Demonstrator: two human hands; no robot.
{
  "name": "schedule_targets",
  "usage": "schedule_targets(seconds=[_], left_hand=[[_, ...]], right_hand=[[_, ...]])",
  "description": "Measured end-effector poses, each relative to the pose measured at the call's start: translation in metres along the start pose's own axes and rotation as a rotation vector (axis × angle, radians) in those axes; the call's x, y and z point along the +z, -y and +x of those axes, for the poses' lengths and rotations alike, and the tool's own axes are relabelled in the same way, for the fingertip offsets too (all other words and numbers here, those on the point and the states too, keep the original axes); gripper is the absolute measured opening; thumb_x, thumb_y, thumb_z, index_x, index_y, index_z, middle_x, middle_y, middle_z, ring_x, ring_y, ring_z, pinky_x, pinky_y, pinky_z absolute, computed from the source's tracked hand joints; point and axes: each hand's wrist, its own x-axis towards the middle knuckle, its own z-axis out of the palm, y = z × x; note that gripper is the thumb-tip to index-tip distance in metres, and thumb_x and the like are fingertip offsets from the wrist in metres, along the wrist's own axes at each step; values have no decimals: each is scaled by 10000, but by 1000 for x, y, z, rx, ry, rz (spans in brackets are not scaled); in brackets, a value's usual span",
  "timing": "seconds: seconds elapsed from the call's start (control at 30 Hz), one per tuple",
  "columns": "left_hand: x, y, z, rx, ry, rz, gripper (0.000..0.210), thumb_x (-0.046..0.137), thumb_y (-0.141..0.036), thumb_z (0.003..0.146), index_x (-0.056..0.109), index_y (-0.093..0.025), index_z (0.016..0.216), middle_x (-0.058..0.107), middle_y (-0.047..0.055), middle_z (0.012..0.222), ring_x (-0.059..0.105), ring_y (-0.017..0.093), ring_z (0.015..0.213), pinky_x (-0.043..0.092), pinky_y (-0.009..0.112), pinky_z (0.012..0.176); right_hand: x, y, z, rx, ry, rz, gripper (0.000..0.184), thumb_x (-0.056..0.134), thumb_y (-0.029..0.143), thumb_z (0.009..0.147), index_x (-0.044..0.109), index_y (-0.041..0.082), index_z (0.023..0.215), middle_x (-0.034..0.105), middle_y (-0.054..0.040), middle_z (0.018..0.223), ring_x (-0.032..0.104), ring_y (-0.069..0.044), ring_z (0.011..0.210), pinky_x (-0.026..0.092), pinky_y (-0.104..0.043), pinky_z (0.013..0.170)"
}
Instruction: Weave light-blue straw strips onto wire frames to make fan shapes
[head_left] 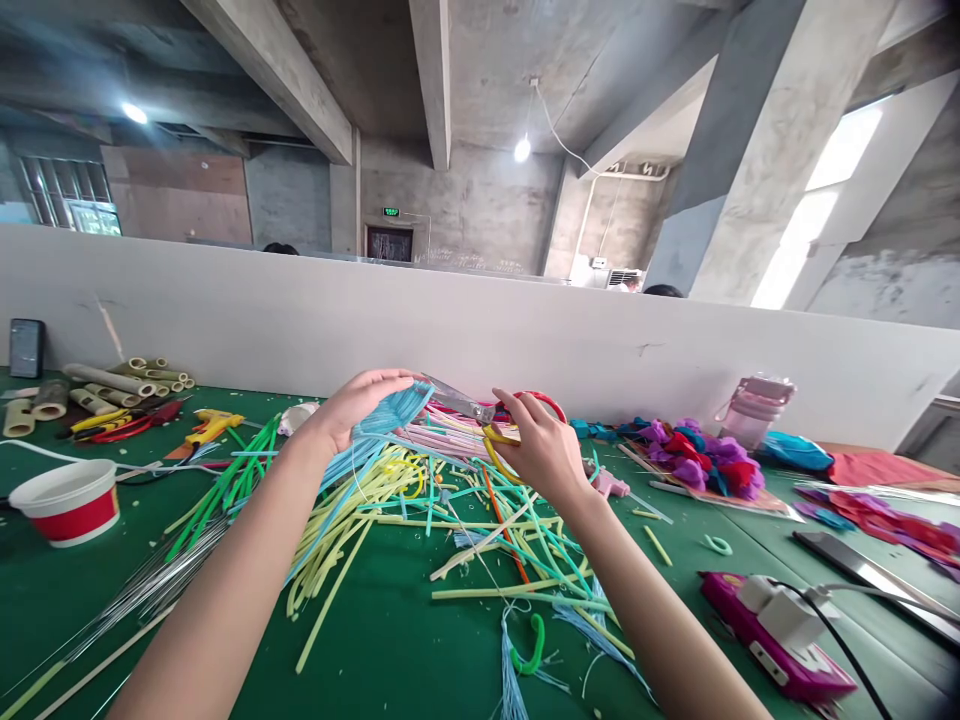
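Observation:
My left hand [362, 405] is closed on a bundle of light blue thread [397, 408], which spreads flat beyond the fingers. In my right hand [544, 448] are scissors [486, 412] with one red and one yellow handle loop. Their blades point left and reach the upper edge of the thread; whether they touch it I cannot tell. Under both hands lies a heap of pipe cleaners, yellow [341, 545], green [259, 470] and pink [450, 440]. Blue thread tassels [512, 665] lie nearer to me, beside a curled green piece [534, 645].
A paper cup [67, 505], a yellow glue gun [214, 427], pliers [112, 425] and bamboo tubes [124, 385] are on the left. At right are purple and red petals [701, 455], a pink bottle [754, 412] and a magenta power strip [776, 635]. A white partition [480, 320] stands behind.

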Motion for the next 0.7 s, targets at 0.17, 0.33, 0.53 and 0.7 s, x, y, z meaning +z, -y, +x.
schedule_targets(seconds=[0.17,0.33,0.53,0.7], left_hand=[[-2,7,4,-20,7,-34,273,725,-317,810,709,-203,1058,764,62,876,729,208,729,587,279,524],[-2,7,4,-58,-19,-57,228,722,-275,805,702,-190,1016,761,53,807,731,208,688,564,258,471],[1,4,4,-81,-73,-70,238,714,-272,808,685,-176,1024,767,53,784,708,185,564,558,256,448],[2,5,7,-54,-59,-108,220,693,-261,824,690,-158,1018,767,62,788,710,176,570,570,248,469]], right_hand=[[4,-3,-2,-33,20,-38,488,506,379,952,508,211,1409,683,-97,1172,658,-232,881,419,-300,569],[12,-8,-5,-132,76,-62,453,438,360,990,509,191,1405,701,-109,1117,667,-216,833,410,-292,562],[-1,-17,11,-205,121,-185,415,306,327,1031,564,189,1326,708,-124,1055,656,-207,771,348,-288,537],[-8,-27,37,-331,121,-255,377,340,313,1013,601,155,1234,703,-140,955,625,-208,751,327,-297,561]])
